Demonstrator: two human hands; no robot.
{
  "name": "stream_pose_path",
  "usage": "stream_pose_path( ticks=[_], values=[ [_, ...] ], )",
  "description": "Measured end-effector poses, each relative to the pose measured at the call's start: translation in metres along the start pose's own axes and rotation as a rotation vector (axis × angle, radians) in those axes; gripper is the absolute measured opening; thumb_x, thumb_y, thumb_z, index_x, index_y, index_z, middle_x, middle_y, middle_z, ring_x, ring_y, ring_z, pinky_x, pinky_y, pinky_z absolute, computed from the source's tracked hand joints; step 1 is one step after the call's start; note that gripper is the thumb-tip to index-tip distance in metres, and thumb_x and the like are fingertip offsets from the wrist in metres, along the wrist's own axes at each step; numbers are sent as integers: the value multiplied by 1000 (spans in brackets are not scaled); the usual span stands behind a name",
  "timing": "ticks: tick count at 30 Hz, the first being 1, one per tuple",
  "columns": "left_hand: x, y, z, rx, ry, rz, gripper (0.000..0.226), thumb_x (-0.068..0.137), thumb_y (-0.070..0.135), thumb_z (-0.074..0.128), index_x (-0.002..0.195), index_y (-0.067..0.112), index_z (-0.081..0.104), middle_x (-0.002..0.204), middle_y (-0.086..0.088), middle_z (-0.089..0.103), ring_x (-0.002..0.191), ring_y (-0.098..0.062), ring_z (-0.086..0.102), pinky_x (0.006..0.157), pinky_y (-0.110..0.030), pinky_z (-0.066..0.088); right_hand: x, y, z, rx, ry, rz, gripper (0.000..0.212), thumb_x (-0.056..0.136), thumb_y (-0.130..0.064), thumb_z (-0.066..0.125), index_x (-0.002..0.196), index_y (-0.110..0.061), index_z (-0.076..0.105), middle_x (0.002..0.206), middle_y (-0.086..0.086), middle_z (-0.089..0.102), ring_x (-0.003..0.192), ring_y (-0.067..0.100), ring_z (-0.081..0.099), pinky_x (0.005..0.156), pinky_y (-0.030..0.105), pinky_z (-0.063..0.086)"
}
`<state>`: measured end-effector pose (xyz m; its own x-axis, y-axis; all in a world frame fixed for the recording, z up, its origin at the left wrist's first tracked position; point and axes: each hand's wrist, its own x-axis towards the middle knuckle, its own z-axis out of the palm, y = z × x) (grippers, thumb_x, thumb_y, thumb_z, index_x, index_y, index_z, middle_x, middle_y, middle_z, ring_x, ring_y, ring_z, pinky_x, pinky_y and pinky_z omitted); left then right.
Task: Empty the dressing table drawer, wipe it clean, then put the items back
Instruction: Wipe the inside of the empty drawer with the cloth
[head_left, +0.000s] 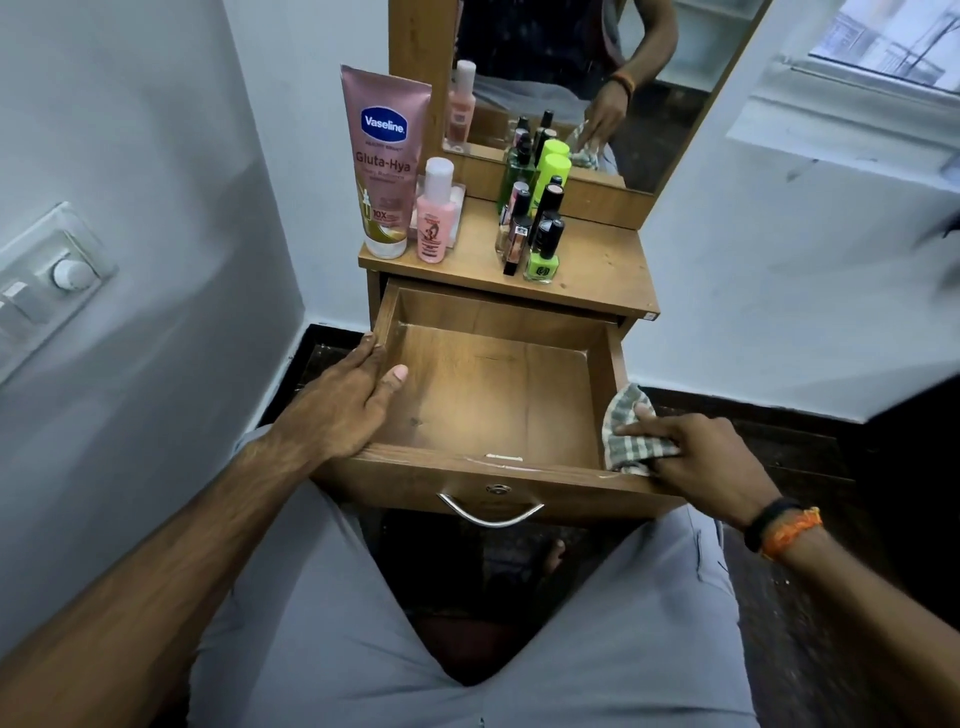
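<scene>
The wooden drawer (498, 312) of the dressing table stands pulled out, with nothing inside it. My left hand (340, 400) grips its left wall, thumb inside and fingers outside. My right hand (701, 457) presses a grey checked cloth (631, 431) onto the drawer's right front corner, the fingers curled over the cloth. On the tabletop (597, 260) stand a pink Vaseline tube (384, 161), a small pink bottle (435, 215), green bottles (550, 176) and several nail polish bottles (540, 244).
A mirror (571, 67) rises behind the tabletop and reflects the bottles and a hand with the cloth. White walls close in on both sides, with a switch panel (47, 280) on the left wall. My knees sit under the drawer's metal handle (491, 512).
</scene>
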<state>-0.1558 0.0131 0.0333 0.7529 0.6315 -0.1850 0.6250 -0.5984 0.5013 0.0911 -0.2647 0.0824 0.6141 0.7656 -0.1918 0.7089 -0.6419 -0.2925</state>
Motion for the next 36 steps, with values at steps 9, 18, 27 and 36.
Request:
stream_pose_path(
  ticks=[9, 18, 27, 36],
  values=[
    [-1, -1, 1, 11, 15, 1, 68, 102, 58, 17, 159, 22, 21, 168, 5, 8, 153, -25, 17, 121, -50, 19, 70, 10, 10, -12, 170, -88, 41, 87, -15, 72, 127, -24, 67, 125, 13, 68, 104, 30, 67, 95, 36, 50],
    [0, -8, 1, -12, 70, 65, 65, 103, 57, 21, 157, 23, 29, 166, 3, 17, 152, -26, 22, 121, -49, 23, 84, 26, 14, 29, 183, -187, 48, 84, -9, 74, 128, -24, 66, 148, 2, 50, 117, 30, 63, 102, 38, 50],
    [-3, -3, 2, -1, 77, 45, 68, 102, 57, 20, 157, 19, 28, 166, 3, 17, 153, -23, 19, 121, -45, 19, 32, 64, 4, 443, -164, -323, 51, 71, -7, 85, 118, -25, 73, 146, -13, 49, 134, -3, 44, 101, 13, 44],
    [-6, 0, 0, -2, 76, 25, 66, 102, 56, 21, 157, 20, 28, 165, 2, 19, 152, -24, 21, 121, -44, 19, 97, 40, 6, 195, 257, -172, 40, 79, -20, 82, 119, -20, 73, 136, 3, 60, 118, 23, 63, 101, 27, 48]
  ],
)
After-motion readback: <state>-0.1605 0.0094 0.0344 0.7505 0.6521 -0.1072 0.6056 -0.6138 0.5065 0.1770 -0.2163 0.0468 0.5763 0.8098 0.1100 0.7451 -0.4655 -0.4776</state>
